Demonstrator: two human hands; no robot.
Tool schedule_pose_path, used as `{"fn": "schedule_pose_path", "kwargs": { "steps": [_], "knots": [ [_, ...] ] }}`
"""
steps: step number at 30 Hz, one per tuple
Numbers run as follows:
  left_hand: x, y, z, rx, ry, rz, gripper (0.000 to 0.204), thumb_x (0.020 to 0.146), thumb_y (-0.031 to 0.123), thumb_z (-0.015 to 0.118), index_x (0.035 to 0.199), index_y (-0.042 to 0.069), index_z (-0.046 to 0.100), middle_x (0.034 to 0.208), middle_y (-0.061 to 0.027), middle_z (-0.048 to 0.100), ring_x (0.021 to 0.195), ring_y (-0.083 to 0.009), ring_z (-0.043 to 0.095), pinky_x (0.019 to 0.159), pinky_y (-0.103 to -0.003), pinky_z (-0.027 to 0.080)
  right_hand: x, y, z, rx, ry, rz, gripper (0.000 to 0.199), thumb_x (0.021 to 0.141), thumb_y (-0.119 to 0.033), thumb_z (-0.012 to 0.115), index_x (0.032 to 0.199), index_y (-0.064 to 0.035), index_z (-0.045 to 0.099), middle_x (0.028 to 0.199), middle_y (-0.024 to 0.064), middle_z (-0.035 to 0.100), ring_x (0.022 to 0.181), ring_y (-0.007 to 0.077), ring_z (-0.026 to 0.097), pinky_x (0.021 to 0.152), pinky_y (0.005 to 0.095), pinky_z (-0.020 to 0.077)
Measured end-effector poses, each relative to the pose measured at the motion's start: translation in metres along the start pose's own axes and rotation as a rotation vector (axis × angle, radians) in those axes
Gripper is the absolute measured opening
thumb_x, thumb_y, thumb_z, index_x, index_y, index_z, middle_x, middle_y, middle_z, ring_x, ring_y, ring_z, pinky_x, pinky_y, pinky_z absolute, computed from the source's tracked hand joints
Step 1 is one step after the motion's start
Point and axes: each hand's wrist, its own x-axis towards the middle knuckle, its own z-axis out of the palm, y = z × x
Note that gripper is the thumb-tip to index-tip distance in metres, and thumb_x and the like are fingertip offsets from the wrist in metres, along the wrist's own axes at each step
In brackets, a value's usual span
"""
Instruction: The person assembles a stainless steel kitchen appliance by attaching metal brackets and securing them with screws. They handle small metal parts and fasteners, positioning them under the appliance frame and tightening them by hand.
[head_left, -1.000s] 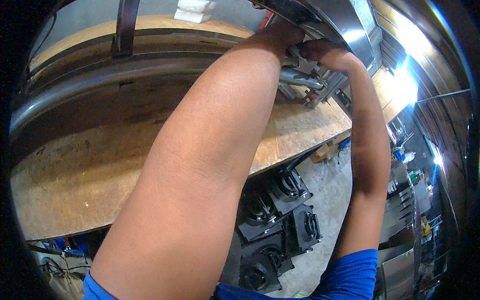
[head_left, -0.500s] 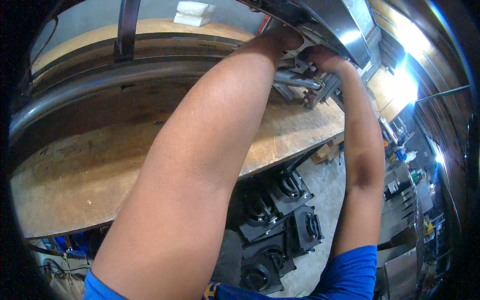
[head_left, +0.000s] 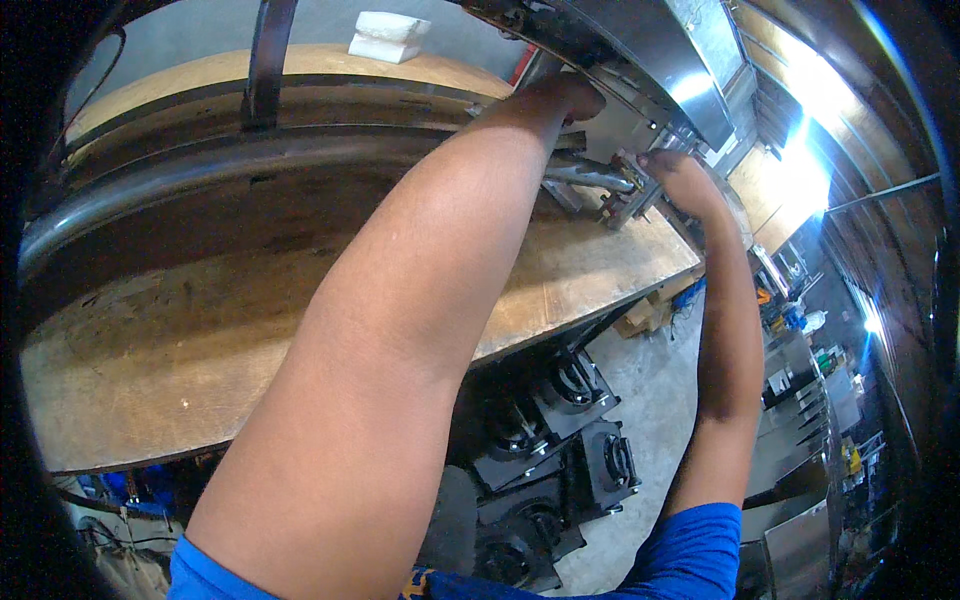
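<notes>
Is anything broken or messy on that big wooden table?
Nothing looks broken or spilled. The wooden table is scuffed and stained but lies flat. Both hands, left hand and right hand, reach up at the metal machine. A white block sits alone at the back.

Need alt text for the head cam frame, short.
Both bare hands reach up to a metal assembly above a plywood workbench: left hand under the sheet-metal housing, right hand at a small bracket beside a steel tube. Black machine units sit on the floor below.
</notes>
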Motion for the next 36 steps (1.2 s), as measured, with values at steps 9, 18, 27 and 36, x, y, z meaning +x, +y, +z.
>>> {"fn": "schedule_pose_path", "kwargs": {
  "steps": [9, 18, 27, 36],
  "knots": [
    [-0.004, -0.003, 0.011, 0.05, -0.181, 0.263, 0.046, 0.088, 0.037, 0.062, 0.123, 0.007, 0.06, 0.118, -0.0118, 0.065, 0.097, -0.0267, 0.065, 0.085, -0.043, 0.053, -0.034, -0.037, -0.015, -0.056, 0.121, -0.034, 0.032, 0.082, -0.024, 0.064, 0.1, 0.0025, 0.068, 0.097, 0.0249, 0.066, 0.094, 0.0376, 0.065, 0.085, 0.0415, 0.0488],
    [-0.003, -0.005, 0.014, 0.202, -0.189, 0.472, 0.031, 0.085, 0.034, 0.055, 0.108, 0.018, 0.07, 0.11, -0.0012, 0.069, 0.097, -0.0181, 0.065, 0.09, -0.041, 0.046, -0.034, -0.052, -0.022, -0.183, 0.103, 0.095, 0.034, 0.078, -0.027, 0.068, 0.098, 0.0003, 0.069, 0.094, 0.0236, 0.067, 0.092, 0.0377, 0.065, 0.084, 0.0448, 0.0502],
    [-0.005, 0.003, 0.015, 0.078, -0.273, 0.404, 0.032, 0.091, 0.026, 0.051, 0.115, 0.011, 0.066, 0.113, -0.0075, 0.068, 0.093, -0.0201, 0.068, 0.087, -0.038, 0.051, -0.058, -0.066, -0.023, -0.241, 0.19, 0.228, 0.033, 0.077, -0.027, 0.068, 0.102, -0.0049, 0.067, 0.093, 0.0217, 0.067, 0.091, 0.0381, 0.065, 0.084, 0.0463, 0.0507],
    [0.0, -0.004, 0.018, 0.291, -0.134, 0.491, 0.035, 0.084, 0.023, 0.061, 0.116, 0.011, 0.065, 0.111, -0.009, 0.068, 0.092, -0.0205, 0.067, 0.084, -0.04, 0.053, -0.055, -0.101, -0.009, -0.027, 0.222, 0.048, 0.036, 0.074, -0.021, 0.065, 0.103, 0.0005, 0.067, 0.095, 0.0258, 0.066, 0.093, 0.0386, 0.065, 0.087, 0.0438, 0.0494]
  ]
}}
